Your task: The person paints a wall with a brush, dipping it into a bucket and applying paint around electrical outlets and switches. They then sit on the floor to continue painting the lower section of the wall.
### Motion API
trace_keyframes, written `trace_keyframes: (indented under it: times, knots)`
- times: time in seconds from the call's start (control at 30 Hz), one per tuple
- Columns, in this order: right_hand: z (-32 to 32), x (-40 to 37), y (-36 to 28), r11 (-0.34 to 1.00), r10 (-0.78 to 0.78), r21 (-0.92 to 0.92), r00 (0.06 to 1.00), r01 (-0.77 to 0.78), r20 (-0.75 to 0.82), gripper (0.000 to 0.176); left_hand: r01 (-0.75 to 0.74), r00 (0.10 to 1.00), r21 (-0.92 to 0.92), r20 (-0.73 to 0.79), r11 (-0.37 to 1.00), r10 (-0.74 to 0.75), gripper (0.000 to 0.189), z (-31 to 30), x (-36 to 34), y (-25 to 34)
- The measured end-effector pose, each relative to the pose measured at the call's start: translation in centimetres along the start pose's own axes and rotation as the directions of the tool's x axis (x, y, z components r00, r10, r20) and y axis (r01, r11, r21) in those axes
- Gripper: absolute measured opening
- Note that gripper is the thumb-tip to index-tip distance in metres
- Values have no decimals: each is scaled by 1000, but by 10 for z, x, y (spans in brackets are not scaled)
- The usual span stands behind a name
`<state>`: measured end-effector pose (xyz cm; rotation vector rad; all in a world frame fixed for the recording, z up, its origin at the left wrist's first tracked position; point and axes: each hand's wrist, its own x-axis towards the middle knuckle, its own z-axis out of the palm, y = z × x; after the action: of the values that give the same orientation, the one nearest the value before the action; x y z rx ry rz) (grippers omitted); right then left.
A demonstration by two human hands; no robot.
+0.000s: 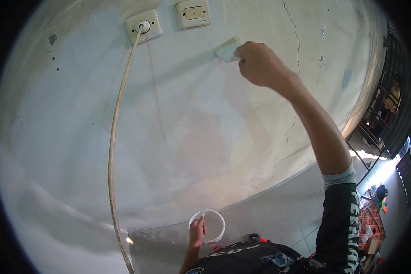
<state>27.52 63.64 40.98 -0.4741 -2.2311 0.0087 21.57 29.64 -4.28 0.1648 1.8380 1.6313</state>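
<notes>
My right hand (262, 64) is raised to the wall (192, 137), its fingers closed round a flat paintbrush (227, 50) with a pale bluish, beige-edged head. The brush head lies against the painted surface, right of and below a light switch (194, 13). Low down near my body, my left hand (197, 232) grips the rim of a round white bucket (222, 224). The bucket's inside looks greyish. Pale blue, cream and pinkish patches cover the wall around the brush.
A plug sits in the wall socket (143, 26), and its long cable (111, 160) hangs down in front of the wall on the left. A crack (297, 36) runs down at right. Grey tiles (278, 205) cover the floor. Far right are a metal frame, a person (392, 99) and piled items.
</notes>
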Motion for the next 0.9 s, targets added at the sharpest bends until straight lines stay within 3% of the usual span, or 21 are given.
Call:
trace_keyframes:
  times: [0.1,0.23,0.43,0.47,0.53,0.57,0.63,0.67,0.73,0.9]
  knots:
    - [-46,8,-6,995,52,-92,992,-42,111,27,0,1000,5,19,1000,0,34,2,-5,7]
    - [-90,49,-16,989,86,-115,995,-92,-59,27,14,999,-26,31,1000,-13,32,1,-5,5]
    - [-110,101,-27,932,-353,-143,923,333,-152,26,41,999,-65,14,997,-40,32,-1,-9,-10]
    - [-114,102,-35,929,-363,-140,919,343,-153,26,32,999,-49,0,998,-32,33,-1,-10,-11]
    - [-126,101,-56,857,-448,-235,888,459,105,25,25,999,-44,-24,999,-27,34,-1,-10,-16]
    - [-122,110,-55,852,-458,-232,883,469,104,25,22,999,-30,-42,999,-23,36,-2,-9,-19]
    - [-108,136,-46,688,-654,-326,749,648,106,23,-47,998,-32,-53,998,45,36,-5,-7,-30]
    - [-102,146,-40,683,-663,-326,742,654,102,23,-115,992,-24,-56,993,113,37,-5,-4,-32]
    - [-94,159,-32,562,-771,-437,637,702,30,22,-125,989,-33,-80,992,122,37,-2,-4,-30]
    - [-105,149,-46,567,-652,-522,734,637,187,26,-142,984,-35,-114,989,137,38,0,-4,-28]
